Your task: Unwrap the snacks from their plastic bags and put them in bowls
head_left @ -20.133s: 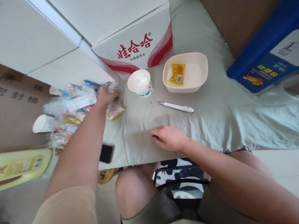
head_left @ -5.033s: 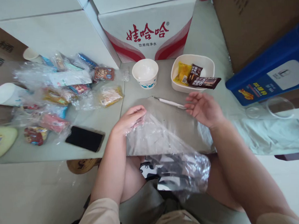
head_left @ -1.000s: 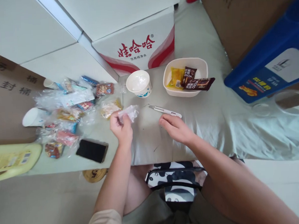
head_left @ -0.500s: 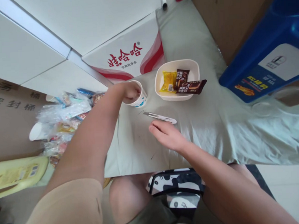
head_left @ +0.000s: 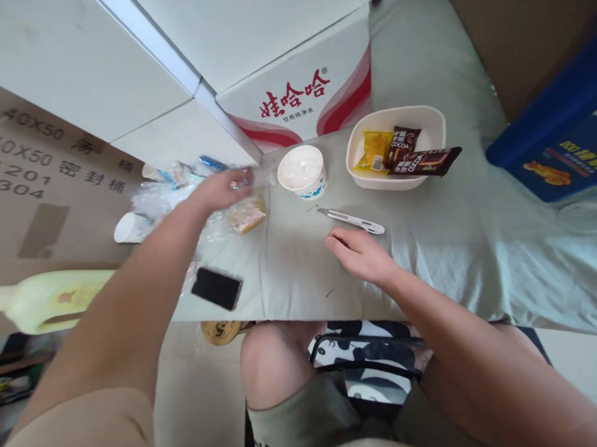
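White panels and a white-and-red carton (head_left: 295, 102) stand behind a surface (head_left: 291, 277) spread with pale green cloth, and a paper bowl (head_left: 312, 189) sits near the carton's foot. Just left of the bowl, the left hand (head_left: 229, 188) is among plastic-wrapped packets, its fingers over a small packet (head_left: 241, 179) whose clear wrapper shows past them toward the bowl; the hand hides whether they grip it or only touch it. Nearer the person than the bowl, the right hand (head_left: 359, 254) rests loosely curled on the cloth, nothing visible in it; with its palm hidden, I cannot tell how far it is closed. Between that hand and the bowl lies a white utility knife (head_left: 354, 221). Right of the bowl, a cream tub (head_left: 387, 181) holds a yellow packet (head_left: 376, 146) and two brown cocoa packets, one leaning over the rim.

Picking out the small packet seems to be the step in hand. The next move probably calls for a secure pinch and a lift clear of its neighbours, without knocking the bowl.
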The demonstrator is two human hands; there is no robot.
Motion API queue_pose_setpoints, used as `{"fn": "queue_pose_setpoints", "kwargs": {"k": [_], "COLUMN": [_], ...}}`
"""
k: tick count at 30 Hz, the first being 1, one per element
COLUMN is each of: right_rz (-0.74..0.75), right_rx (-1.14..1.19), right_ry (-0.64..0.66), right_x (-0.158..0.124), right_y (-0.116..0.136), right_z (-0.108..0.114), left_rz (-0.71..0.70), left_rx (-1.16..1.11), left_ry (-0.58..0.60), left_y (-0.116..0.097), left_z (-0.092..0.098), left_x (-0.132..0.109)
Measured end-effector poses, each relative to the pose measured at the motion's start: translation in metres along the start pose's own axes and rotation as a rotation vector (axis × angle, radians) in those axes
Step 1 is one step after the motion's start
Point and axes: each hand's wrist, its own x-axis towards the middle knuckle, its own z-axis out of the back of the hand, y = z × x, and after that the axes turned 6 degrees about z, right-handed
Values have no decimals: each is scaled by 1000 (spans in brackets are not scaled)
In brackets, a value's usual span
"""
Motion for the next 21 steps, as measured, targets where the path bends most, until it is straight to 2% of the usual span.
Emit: {"fn": "queue_pose_setpoints", "kwargs": {"k": [2, 3, 5, 8, 11, 13, 16, 18, 21], "right_rz": [11, 10, 3, 7, 22, 35, 199, 342, 410], "right_rx": [-9, -15, -31, -52, -37, 9, 68, 38, -42], "right_ry": [-12, -14, -13, -8, -7, -27, -59, -62, -68], "right_x": [2, 2, 3, 1, -2, -5, -8, -11, -17], "right_y": [-1, -1, -1, 0, -1, -3, -10, -14, -18], "right_z": [-4, -5, -8, -10, -8, -7, -6, -5, -2], "left_rz": [73, 78, 32, 40, 167, 279, 323, 359, 306], "left_rx": [373, 497, 625, 560, 158, -317, -882, -1083, -1206], "left_ry": [357, 448, 496, 447, 373, 289, 259, 242, 233], "left_y": [20, 27, 35, 31, 8, -14, -51, -71, -88], "left_z": [-2, -5, -15, -30, -43, -53, -77, -98, -128], "left_x": [-16, -24, -40, -62, -88, -108, -139, -153, -163]}}
